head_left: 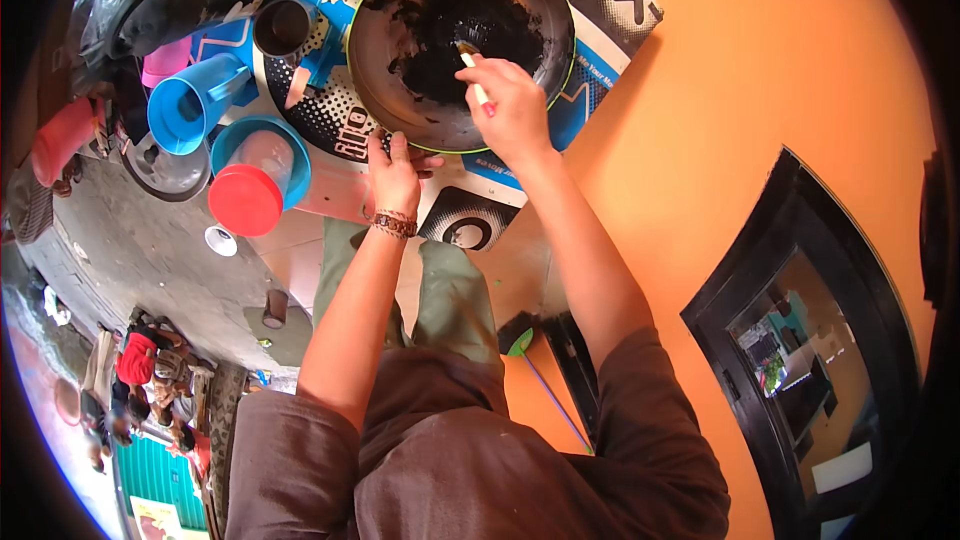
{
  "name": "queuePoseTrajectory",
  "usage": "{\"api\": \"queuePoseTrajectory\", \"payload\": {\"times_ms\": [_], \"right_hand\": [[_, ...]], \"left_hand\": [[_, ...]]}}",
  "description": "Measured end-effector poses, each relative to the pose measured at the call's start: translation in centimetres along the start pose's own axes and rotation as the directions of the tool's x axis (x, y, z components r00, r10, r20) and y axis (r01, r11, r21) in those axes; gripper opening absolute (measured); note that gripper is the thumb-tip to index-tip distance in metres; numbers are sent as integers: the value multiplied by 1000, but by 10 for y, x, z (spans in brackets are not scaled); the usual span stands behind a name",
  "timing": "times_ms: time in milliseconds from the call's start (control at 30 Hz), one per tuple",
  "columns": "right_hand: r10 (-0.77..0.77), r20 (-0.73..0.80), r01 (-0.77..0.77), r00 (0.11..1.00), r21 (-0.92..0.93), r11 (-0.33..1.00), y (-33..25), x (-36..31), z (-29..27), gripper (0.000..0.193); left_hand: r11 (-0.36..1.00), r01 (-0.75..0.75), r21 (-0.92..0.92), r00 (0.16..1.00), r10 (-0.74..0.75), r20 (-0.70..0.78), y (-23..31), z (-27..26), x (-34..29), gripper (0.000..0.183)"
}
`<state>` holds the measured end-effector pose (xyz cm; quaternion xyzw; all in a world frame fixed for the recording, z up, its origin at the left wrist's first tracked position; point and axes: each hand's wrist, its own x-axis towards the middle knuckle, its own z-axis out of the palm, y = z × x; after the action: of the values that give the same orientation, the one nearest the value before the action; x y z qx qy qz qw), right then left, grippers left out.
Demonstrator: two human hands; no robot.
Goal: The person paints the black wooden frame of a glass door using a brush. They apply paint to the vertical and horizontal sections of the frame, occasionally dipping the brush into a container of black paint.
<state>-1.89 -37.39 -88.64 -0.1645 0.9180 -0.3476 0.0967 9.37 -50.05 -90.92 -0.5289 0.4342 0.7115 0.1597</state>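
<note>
A wide round pan [375,65] with a lime-green rim rests on the patterned table at the top. Wet-looking black stuff [500,15] is smeared over the middle of its inside. My right hand [508,110] is closed round the pale handle of a paintbrush [480,97], whose red-tipped end points back toward me. The bristles touch the black patch. My left hand [396,180], with a bracelet at its wrist, grips the near edge of the pan; some of its fingertips show just below the rim.
Left of the pan stand a dark cup [284,28], a blue mug [190,110] and a blue container [298,155] with a red-lidded jar [246,200] in it. An orange wall [760,60] rises at right, with a dark-framed opening [725,310]. Several people [140,360] are at lower left.
</note>
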Motion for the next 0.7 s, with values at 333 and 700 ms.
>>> {"api": "queuePoseTrajectory", "payload": {"times_ms": [333,700], "right_hand": [[601,-45,-450,798,618,644,-11,0,-34,12],[606,423,0,674,820,-573,-29,-47,-90,12]], "left_hand": [[998,7,65,999,-10,39,3,-8,2,42],[861,22,508,990,-89,108,-5,-46,-39,51]]}}
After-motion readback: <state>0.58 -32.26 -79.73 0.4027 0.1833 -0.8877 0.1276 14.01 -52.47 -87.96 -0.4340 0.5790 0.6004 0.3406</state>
